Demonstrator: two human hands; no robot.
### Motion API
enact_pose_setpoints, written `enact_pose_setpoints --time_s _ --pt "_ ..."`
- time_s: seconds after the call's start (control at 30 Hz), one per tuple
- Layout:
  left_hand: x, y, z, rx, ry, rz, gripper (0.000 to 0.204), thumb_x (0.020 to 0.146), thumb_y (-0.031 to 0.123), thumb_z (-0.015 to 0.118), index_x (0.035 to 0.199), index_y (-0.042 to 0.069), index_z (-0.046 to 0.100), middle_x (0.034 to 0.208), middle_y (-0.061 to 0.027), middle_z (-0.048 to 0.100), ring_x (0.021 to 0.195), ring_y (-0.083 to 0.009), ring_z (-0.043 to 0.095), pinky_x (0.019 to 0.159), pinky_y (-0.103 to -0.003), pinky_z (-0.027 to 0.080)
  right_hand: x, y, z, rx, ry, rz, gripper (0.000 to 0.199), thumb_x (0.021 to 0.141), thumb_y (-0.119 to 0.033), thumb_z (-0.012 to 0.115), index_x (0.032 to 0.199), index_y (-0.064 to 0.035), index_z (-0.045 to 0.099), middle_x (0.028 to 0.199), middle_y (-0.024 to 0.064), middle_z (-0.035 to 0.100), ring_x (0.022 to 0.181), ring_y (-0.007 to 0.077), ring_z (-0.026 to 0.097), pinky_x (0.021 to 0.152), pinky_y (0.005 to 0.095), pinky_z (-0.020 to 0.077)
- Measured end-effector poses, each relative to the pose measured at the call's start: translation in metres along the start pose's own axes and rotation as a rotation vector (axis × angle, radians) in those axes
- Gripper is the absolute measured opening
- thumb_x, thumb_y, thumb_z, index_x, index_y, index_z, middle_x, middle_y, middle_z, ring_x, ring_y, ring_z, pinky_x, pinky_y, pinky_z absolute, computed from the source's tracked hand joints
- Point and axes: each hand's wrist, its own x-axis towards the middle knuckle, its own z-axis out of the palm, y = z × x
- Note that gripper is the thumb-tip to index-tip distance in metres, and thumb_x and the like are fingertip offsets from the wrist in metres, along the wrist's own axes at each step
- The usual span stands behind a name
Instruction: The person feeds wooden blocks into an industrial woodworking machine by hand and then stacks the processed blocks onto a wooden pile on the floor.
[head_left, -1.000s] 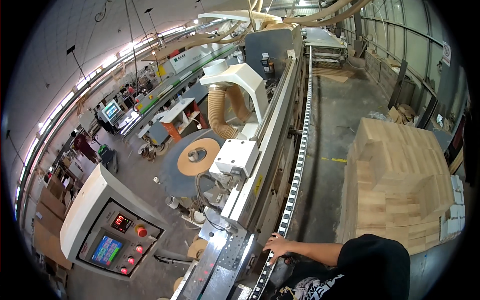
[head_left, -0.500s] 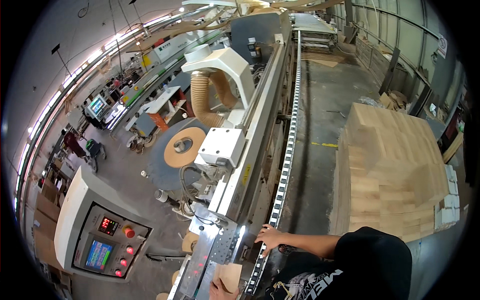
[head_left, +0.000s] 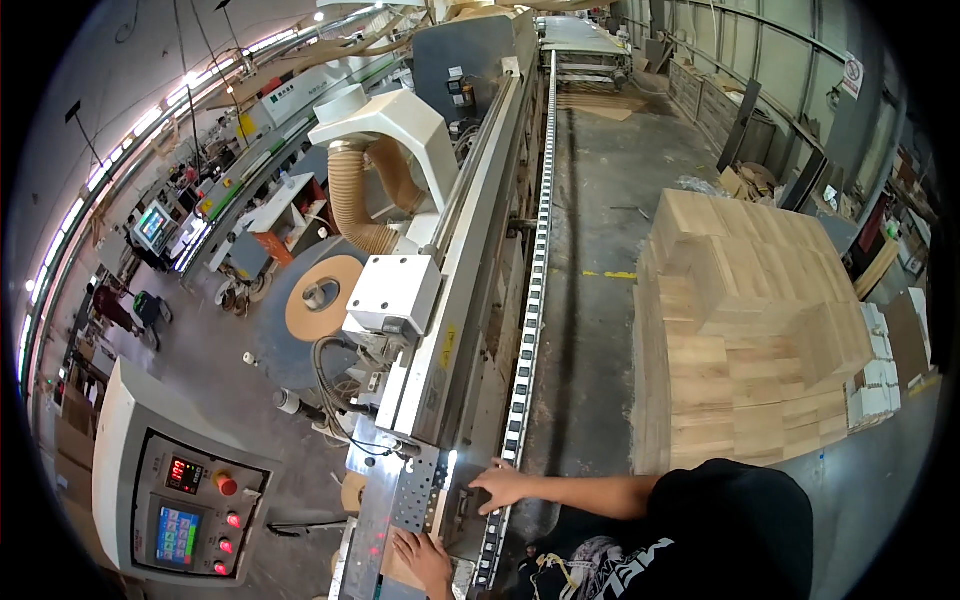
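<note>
My right hand (head_left: pixel 505 487) lies with fingers spread on the infeed end of a long grey edge-processing machine (head_left: pixel 455 330), beside its chain track (head_left: pixel 527 340). The bare forearm reaches in from my black sleeve at the lower right. My left hand (head_left: pixel 425 560) presses on a small wooden panel (head_left: pixel 397 572) lying on the perforated metal infeed plate (head_left: pixel 405 495) at the bottom edge. Most of the panel is hidden by the hand and the frame edge.
A tall stack of light wooden boards (head_left: pixel 745 330) stands to the right across a concrete aisle. A control console with screen and red buttons (head_left: pixel 185 500) stands at lower left. A tan dust hose (head_left: pixel 350 205) and a white hood top the machine. People work far left.
My left hand and the wooden panel have come into view at the bottom. The right hand has stayed on the infeed end while my view tilted downward.
</note>
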Motion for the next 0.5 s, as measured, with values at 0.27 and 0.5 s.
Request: enact_pose_setpoints --time_s 0.27,0.5 --pt "-0.009 0.015 -0.003 -0.125 0.122 -0.228 0.088 0.096 0.047 0.077 0.163 -0.001 0.047 0.173 -0.0281 0.037 0.162 -0.0498 0.028 0.135 -0.059 0.016 0.024 -0.092 0.045 1.746 0.125 -0.155 0.096 0.104 -0.011 0.075 0.176 -0.0095 0.012 0.177 0.0088 0.032 0.161 0.0227 0.035 0.132 0.0378 0.0303" --pt "-0.052 -0.024 -0.023 0.021 -0.006 -0.234 0.071 0.101 0.036 0.071 0.166 0.016 0.049 0.176 -0.0169 0.038 0.160 -0.0477 0.033 0.134 -0.059 0.021 0.023 -0.089 0.069 1.784 0.097 -0.029 0.098 0.116 -0.032 0.055 0.174 -0.0225 -0.023 0.186 0.0117 -0.013 0.172 0.0268 -0.004 0.137 0.0407 -0.0036"
